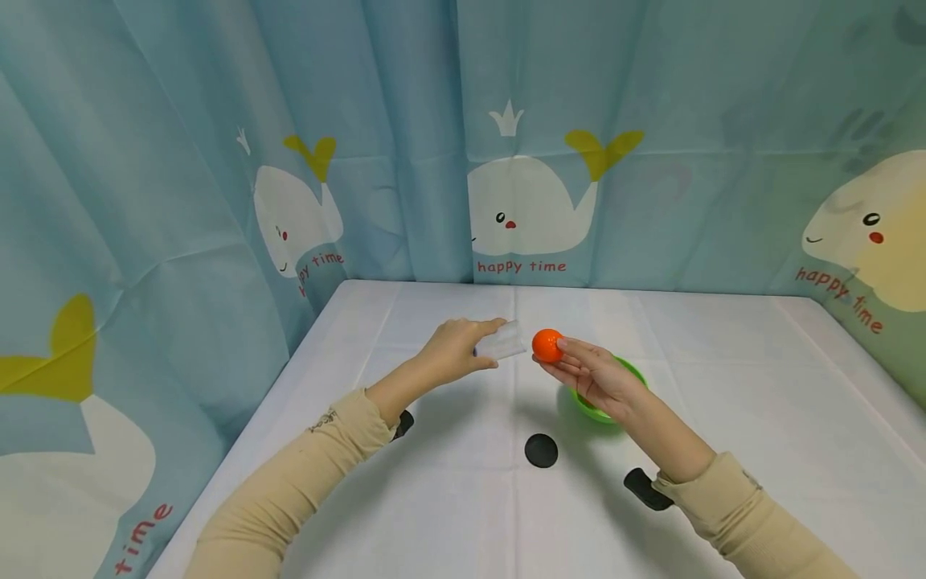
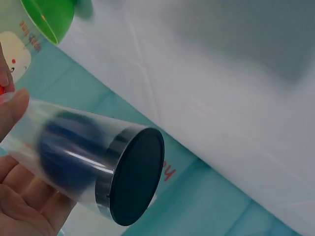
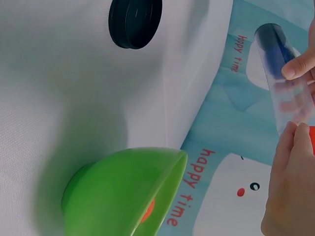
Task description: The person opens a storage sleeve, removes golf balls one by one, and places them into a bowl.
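Observation:
My left hand grips a clear plastic tube lying sideways above the white table. The tube has a black end cap, and a blue ball sits inside it. My right hand pinches an orange ball just at the tube's open mouth. In the right wrist view the tube and the blue ball show at top right, with an edge of the orange ball by my fingers.
A green bowl stands under my right hand; something orange shows inside the bowl. A black round lid lies on the table in front of it. Whale-print curtains close in the back and sides.

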`<state>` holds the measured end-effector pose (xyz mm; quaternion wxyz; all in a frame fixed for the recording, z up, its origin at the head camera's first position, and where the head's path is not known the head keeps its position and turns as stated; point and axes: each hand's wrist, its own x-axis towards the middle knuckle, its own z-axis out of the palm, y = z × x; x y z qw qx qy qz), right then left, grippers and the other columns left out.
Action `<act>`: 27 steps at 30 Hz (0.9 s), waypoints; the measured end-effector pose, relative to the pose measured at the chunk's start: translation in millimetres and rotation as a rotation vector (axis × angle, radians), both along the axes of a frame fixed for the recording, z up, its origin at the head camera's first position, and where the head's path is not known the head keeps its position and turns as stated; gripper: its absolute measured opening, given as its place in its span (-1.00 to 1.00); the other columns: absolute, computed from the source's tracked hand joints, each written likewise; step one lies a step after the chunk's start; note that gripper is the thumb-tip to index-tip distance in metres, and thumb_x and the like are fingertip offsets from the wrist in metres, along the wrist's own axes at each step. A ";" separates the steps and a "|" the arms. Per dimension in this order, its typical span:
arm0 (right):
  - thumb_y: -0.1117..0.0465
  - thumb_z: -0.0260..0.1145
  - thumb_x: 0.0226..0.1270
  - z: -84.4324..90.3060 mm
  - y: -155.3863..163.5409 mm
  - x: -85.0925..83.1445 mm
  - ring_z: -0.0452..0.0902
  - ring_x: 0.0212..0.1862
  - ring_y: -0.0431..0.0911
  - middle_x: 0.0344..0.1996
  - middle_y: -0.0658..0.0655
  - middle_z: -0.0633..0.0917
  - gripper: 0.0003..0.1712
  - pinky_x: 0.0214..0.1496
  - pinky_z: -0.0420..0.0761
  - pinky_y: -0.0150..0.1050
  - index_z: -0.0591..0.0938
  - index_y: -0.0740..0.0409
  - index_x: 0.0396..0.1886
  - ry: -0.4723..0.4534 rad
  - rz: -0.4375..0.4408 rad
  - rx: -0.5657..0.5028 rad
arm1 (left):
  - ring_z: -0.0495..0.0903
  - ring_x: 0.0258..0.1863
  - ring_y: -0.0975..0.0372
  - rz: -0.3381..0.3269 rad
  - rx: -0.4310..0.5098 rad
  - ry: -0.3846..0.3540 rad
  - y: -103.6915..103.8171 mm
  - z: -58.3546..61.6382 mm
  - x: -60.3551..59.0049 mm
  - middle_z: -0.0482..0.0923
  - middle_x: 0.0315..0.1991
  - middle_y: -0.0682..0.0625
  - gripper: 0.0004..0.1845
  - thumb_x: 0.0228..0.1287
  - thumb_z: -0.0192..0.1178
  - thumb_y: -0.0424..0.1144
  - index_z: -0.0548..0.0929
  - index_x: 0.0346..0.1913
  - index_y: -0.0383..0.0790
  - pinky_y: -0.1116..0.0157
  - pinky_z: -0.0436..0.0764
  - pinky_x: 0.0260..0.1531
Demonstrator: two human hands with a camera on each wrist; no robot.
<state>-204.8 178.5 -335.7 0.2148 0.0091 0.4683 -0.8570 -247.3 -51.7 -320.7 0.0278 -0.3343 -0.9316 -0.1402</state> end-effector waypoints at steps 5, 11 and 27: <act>0.31 0.10 0.41 0.0 2.8 0.2 0.70 -0.15 -0.10 -0.24 0.07 0.70 -0.44 -0.03 0.62 -0.34 0.12 0.38 0.28 -0.005 -0.013 -0.003 | 0.63 0.00 0.04 0.014 -0.009 -0.014 -3.5 -3.4 0.2 0.60 0.09 -0.10 -0.33 0.09 0.37 -0.15 0.43 0.29 -0.18 0.10 0.57 0.01; 0.30 0.10 0.41 -0.9 8.7 0.4 0.68 -0.13 -0.11 -0.22 0.06 0.69 -0.44 -0.02 0.62 -0.35 0.12 0.38 0.28 0.007 -0.002 0.020 | 0.63 -0.03 0.02 0.025 0.000 -0.036 -6.6 -7.7 0.2 0.61 0.08 -0.11 -0.33 0.08 0.38 -0.14 0.44 0.29 -0.18 0.08 0.57 -0.03; 0.24 0.16 0.38 -6.6 37.5 1.2 0.68 -0.14 -0.16 -0.24 0.00 0.69 -0.89 -0.05 0.62 -0.40 0.52 0.15 -0.15 0.030 -0.003 0.105 | 0.63 -0.03 0.04 0.055 0.038 -0.054 -15.5 -14.9 2.3 0.60 0.10 -0.11 -0.30 0.07 0.38 -0.14 0.42 0.31 -0.16 0.07 0.55 0.04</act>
